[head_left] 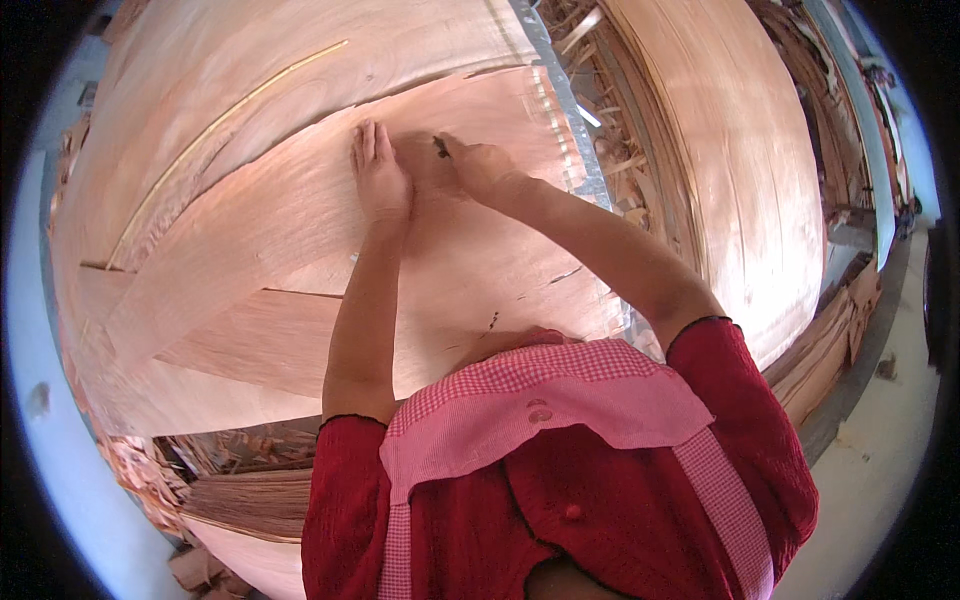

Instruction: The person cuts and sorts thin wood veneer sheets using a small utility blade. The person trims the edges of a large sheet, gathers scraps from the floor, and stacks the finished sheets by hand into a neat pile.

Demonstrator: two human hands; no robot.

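Observation:
A broad, thin sheet of pale pinkish wood veneer [480,100] lies in front of me, overlapped by other veneer pieces with ragged edges. My left hand [382,178] rests flat on it, fingers stretched forward and held side by side. Just to its right, my right hand [482,168] is curled low over the same sheet. A small dark, irregular patch [441,147] shows by its fingertips; whether this is a held thing or a mark in the wood I cannot tell. What the right fingers close on is hidden.
A narrow yellowish strip [225,118] lies along the far-left veneer. Along the right edge runs a grey metal strip [575,110]. Beyond it are wood scraps [622,165] and another veneer stack [745,170]. More stacked veneer [250,505] sits at the lower left.

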